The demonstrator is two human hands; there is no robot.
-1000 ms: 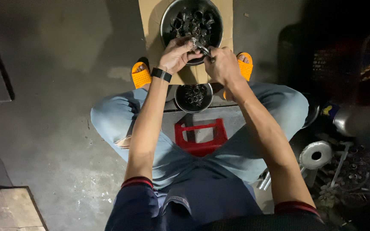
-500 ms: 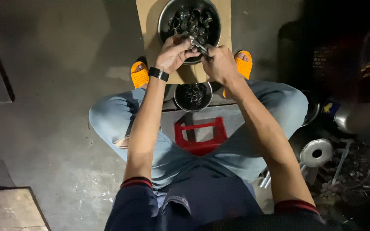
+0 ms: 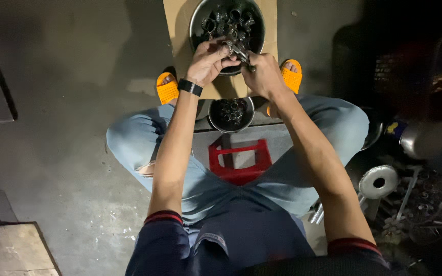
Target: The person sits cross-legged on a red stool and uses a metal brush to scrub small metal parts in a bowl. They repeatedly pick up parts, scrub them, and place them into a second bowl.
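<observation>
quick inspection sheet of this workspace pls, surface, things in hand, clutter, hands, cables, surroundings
surface: grey concrete floor with a sheet of cardboard laid on it
job's things: large metal bowl of small metal ring parts on the cardboard; small metal bowl of similar parts nearer the red plastic stool; one small metal part and a thin metal tool held above the large bowl
clutter: metal discs and loose parts in the dim area at right
grippers: left hand pinches the part; right hand grips the tool against it
cables: nothing seen
surroundings: orange slippers, wooden board at lower left
</observation>
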